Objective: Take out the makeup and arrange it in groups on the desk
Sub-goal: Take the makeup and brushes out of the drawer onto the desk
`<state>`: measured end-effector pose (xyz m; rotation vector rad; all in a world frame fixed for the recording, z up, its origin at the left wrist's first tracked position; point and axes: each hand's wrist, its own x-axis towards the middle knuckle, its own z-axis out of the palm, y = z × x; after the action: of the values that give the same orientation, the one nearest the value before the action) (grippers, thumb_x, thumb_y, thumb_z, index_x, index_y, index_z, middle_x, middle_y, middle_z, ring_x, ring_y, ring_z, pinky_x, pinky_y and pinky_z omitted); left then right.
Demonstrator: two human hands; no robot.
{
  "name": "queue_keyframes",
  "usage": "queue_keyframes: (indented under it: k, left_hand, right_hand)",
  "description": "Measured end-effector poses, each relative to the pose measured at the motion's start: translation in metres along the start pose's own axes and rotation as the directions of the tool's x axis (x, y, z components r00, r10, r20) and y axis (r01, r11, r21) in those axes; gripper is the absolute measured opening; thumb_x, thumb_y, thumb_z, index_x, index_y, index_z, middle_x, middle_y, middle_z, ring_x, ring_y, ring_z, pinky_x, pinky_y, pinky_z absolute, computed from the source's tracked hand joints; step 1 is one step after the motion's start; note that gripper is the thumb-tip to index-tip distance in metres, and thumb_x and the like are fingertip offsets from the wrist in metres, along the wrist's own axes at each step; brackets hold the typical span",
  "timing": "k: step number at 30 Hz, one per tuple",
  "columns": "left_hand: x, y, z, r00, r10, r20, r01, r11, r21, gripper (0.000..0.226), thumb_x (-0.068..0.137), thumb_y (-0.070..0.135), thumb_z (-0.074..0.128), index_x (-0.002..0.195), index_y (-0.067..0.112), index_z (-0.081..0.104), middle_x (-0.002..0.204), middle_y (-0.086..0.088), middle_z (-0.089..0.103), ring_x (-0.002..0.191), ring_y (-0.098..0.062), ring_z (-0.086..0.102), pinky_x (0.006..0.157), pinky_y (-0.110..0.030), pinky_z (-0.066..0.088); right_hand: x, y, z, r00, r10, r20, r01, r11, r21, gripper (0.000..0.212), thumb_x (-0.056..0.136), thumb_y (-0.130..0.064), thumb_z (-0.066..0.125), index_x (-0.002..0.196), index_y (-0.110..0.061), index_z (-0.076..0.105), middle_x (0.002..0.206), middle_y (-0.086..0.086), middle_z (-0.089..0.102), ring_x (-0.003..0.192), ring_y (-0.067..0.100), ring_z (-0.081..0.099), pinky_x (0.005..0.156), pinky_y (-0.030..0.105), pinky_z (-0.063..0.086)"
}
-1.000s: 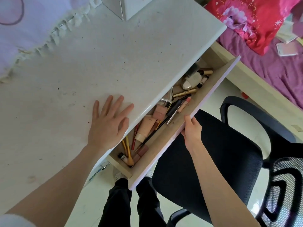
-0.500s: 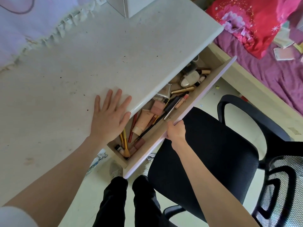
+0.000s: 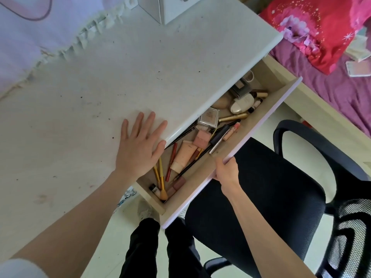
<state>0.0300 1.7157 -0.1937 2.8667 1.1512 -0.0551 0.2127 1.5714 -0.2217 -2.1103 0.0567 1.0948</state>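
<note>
Fingers of the right hand (image 3: 226,169) curl over the top edge of the pale lilac front panel of the open wooden drawer (image 3: 259,128), gripping it from the chair side, the forearm running down to the lower right. Further in, the left hand (image 3: 138,145) lies flat on the speckled white desk top (image 3: 100,93), fingers straight and spread, holding nothing, its thumb at the rounded desk edge just above the drawer. Black-trousered legs (image 3: 140,247) stand on a pale floor below, beside a black mesh office chair (image 3: 271,197). Beyond the desk's right end lies a bed with a purple cover (image 3: 331,81) and a red flowered pillow (image 3: 313,27); a frilled lilac cloth (image 3: 30,37) and a white box (image 3: 168,7) sit at the desk's far side.

All the makeup is inside the drawer: an orange-tipped brush (image 3: 163,194) and yellow-handled pencils at the near end, a peach tube (image 3: 183,155), pink square cases (image 3: 201,138), a black pen-like stick (image 3: 218,135), a clear square compact (image 3: 208,118), a gold tube (image 3: 233,116), and a cream oval case (image 3: 242,103) at the far end.
</note>
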Motion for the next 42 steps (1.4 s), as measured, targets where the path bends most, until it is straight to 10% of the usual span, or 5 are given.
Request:
queue_keyframes:
  k: [12, 18, 24, 28, 42]
  left_hand:
    - [-0.014, 0.025, 0.001, 0.996, -0.081, -0.033, 0.079, 0.995, -0.065, 0.047, 0.096, 0.030, 0.025, 0.142, 0.019, 0.033, 0.149, -0.014, 0.030, 0.138, -0.036, 0.026, 0.110, -0.057, 0.018]
    - [-0.048, 0.071, 0.026, 0.988, 0.137, -0.068, -0.150, 0.950, -0.274, 0.047, 0.085, 0.007, 0.045, 0.133, 0.005, 0.046, 0.138, -0.011, 0.048, 0.129, -0.029, 0.043, 0.105, -0.048, 0.038]
    - [-0.021, 0.091, 0.054, 0.985, -0.030, 0.169, 0.084, 0.943, -0.323, 0.057, 0.074, 0.001, 0.070, 0.126, 0.010, 0.051, 0.130, -0.015, 0.052, 0.117, -0.031, 0.053, 0.087, -0.040, 0.052]
    - [-0.005, 0.103, 0.075, 0.957, -0.133, 0.260, 0.200, 0.947, -0.251, 0.055, 0.090, 0.005, 0.050, 0.141, 0.016, 0.030, 0.148, -0.016, 0.026, 0.138, -0.033, 0.022, 0.105, -0.040, 0.034]
    - [-0.015, 0.101, 0.058, 0.931, -0.189, 0.314, 0.345, 0.741, -0.576, 0.057, 0.090, 0.009, 0.051, 0.139, 0.029, 0.030, 0.137, -0.012, 0.035, 0.122, -0.027, 0.035, 0.096, -0.036, 0.036]
  right_hand:
    - [-0.016, 0.001, -0.029, 0.968, -0.238, -0.084, 0.224, 0.963, -0.148, 0.024, 0.093, -0.021, 0.054, 0.115, -0.011, 0.055, 0.095, 0.000, 0.064, 0.084, 0.015, 0.065, 0.076, 0.028, 0.054]
    - [-0.005, -0.007, -0.039, 0.512, -0.855, 0.088, 0.651, 0.319, -0.689, 0.015, 0.086, -0.007, 0.058, 0.098, -0.003, 0.066, 0.089, 0.011, 0.064, 0.082, 0.028, 0.059, 0.069, 0.038, 0.048]
    - [0.035, -0.054, 0.004, 0.707, -0.531, 0.468, 0.533, -0.036, -0.845, 0.031, 0.094, -0.021, 0.046, 0.121, -0.008, 0.053, 0.122, 0.012, 0.055, 0.117, 0.030, 0.047, 0.099, 0.040, 0.033]
    - [0.059, -0.057, 0.034, 0.774, -0.393, 0.496, 0.560, 0.060, -0.827, 0.042, 0.092, -0.021, 0.050, 0.129, -0.004, 0.042, 0.131, 0.017, 0.045, 0.124, 0.034, 0.040, 0.097, 0.045, 0.037]
    - [0.046, -0.057, 0.020, 0.707, -0.566, 0.425, 0.539, 0.042, -0.841, 0.044, 0.085, -0.031, 0.056, 0.122, -0.007, 0.049, 0.120, 0.015, 0.051, 0.114, 0.036, 0.044, 0.101, 0.054, 0.030]
